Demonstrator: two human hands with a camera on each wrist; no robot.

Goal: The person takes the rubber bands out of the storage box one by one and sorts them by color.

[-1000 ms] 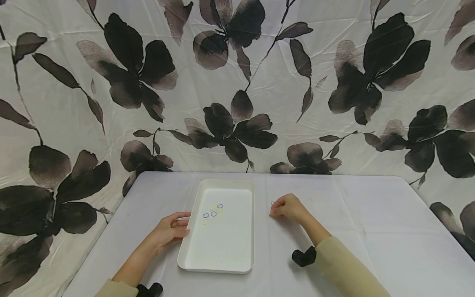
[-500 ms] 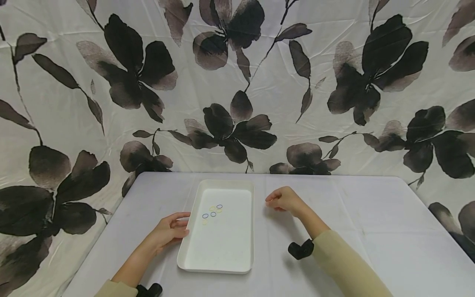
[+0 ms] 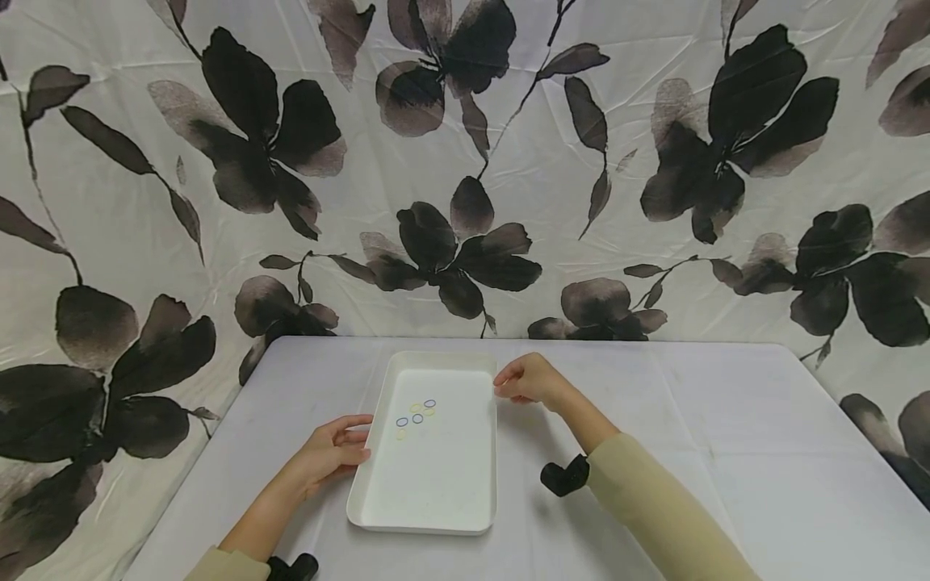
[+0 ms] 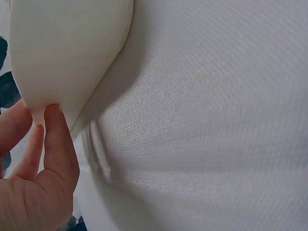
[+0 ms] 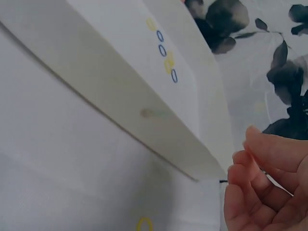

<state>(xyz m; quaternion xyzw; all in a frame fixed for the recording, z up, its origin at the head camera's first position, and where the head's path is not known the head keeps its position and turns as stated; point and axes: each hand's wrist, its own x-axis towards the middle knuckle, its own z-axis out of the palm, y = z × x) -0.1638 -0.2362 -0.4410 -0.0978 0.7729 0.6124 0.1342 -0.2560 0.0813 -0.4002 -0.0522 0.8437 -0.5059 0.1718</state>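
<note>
In the head view a white tray (image 3: 423, 504) stands on the table, holding several thin rings: blue ones (image 3: 417, 419) and pale yellow ones (image 3: 415, 408). My left hand (image 3: 328, 453) touches the tray's left side with extended fingertips; the left wrist view shows these fingers (image 4: 57, 139) against its outer wall. At the upper right rim is my right hand (image 3: 530, 381), thumb and fingertips drawn together in a pinch on a small blue ring that the fingers hide now. In the right wrist view that hand (image 5: 264, 180) is beside the tray's far end.
A yellow ring (image 5: 144, 224) lies on the cloth outside the tray, in the right wrist view. White cloth covers the table (image 3: 690, 452). Behind its far edge hangs a floral curtain (image 3: 552, 186). Black wrist cameras are strapped at both sleeves.
My right hand has picked up the blue ring from the cloth right of the tray and moved left and away from me, to the tray's rim. The left hand has stayed in place.
</note>
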